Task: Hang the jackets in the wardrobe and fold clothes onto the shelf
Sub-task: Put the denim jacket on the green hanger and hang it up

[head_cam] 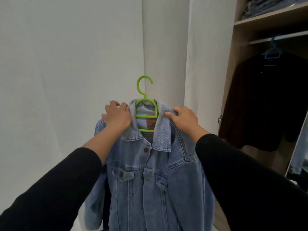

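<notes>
Left hand (pixel 117 115) curled over the shoulder of the denim jacket (pixel 150 177) just left of the collar, fingers wrapped round the cloth and gripping it, knuckles up. Right hand (pixel 182 117) closed on the right side of the collar, thumb pressed on top of the fold, fingers tucked behind the fabric. Both arms stretched forward and up in black sleeves (pixel 246 172), wrists at about the same height, one on each side of the neck opening. Between the two hands, the green hanger (pixel 146 104), its body inside the jacket's collar, its hook standing free above against the white wardrobe door (pixel 166 47). Jacket front facing the camera, buttoned at the chest, hanging straight down below the hands. To the right, well apart from the hands, the open wardrobe: a rail (pixel 281 38) carrying a blue hanger (pixel 273 50) with a dark jacket (pixel 263 100), and above it a shelf (pixel 266 19) with folded clothes (pixel 266 7).
</notes>
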